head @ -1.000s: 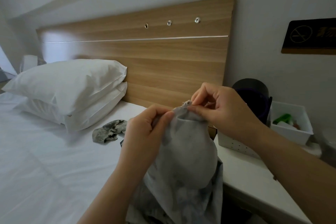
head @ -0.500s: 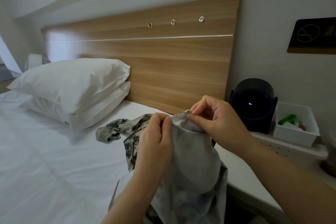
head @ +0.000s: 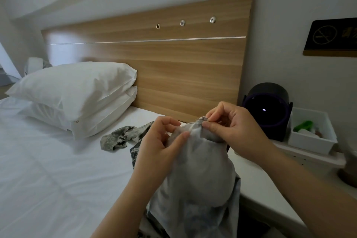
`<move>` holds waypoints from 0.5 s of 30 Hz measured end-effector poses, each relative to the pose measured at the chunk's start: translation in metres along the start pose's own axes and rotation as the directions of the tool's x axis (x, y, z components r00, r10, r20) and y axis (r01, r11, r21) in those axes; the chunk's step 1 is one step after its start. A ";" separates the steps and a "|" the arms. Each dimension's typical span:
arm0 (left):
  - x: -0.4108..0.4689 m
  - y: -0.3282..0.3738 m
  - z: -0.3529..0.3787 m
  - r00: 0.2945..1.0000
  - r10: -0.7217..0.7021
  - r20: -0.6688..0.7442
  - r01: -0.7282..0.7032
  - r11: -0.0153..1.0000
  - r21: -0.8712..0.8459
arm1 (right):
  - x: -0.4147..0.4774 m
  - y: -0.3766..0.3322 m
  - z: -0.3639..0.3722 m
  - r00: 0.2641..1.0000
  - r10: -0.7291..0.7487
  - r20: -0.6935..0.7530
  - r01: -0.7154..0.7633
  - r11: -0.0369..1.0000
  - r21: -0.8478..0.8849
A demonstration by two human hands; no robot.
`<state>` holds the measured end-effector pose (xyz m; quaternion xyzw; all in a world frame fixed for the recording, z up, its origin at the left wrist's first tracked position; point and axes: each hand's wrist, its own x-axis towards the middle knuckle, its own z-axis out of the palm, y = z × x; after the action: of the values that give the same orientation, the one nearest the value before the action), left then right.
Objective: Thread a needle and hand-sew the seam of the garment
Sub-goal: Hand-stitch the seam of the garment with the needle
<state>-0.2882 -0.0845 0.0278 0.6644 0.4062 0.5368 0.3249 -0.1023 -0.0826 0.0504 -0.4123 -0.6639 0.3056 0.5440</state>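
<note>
Grey mottled garment (head: pixel 195 170) bunched, its peak pinched by both hands.

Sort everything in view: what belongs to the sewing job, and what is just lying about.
In the job: grey garment; left hand gripping it; right hand pinching its top edge.
Lying about: pillows; black round device; white bin; wall sign.
</note>
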 end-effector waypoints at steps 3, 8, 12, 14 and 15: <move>-0.002 0.001 -0.006 0.998 0.055 -0.025 -0.050 0.984 0.171 | 0.002 0.000 -0.002 1.000 -0.002 -0.002 0.002 1.000 -0.003; -0.003 0.006 -0.008 0.998 0.052 0.034 -0.059 0.954 0.295 | 0.003 -0.003 -0.001 1.000 -0.012 -0.006 0.012 1.000 -0.007; -0.001 0.009 -0.009 0.997 -0.030 0.078 0.003 0.944 0.330 | 0.004 -0.006 0.000 1.000 -0.015 -0.003 0.015 1.000 -0.019; 0.000 0.012 -0.010 0.989 -0.098 0.106 0.067 0.963 0.261 | 0.004 -0.006 0.000 1.000 -0.010 -0.002 0.010 1.000 -0.020; 0.001 0.013 -0.011 0.984 -0.131 0.118 0.106 0.974 0.198 | 0.004 -0.005 -0.001 1.000 -0.007 -0.001 0.007 1.000 -0.023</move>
<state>-0.2963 -0.0898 0.0422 0.7006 0.4727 0.4304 0.3169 -0.1025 -0.0819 0.0571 -0.4164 -0.6685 0.2960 0.5405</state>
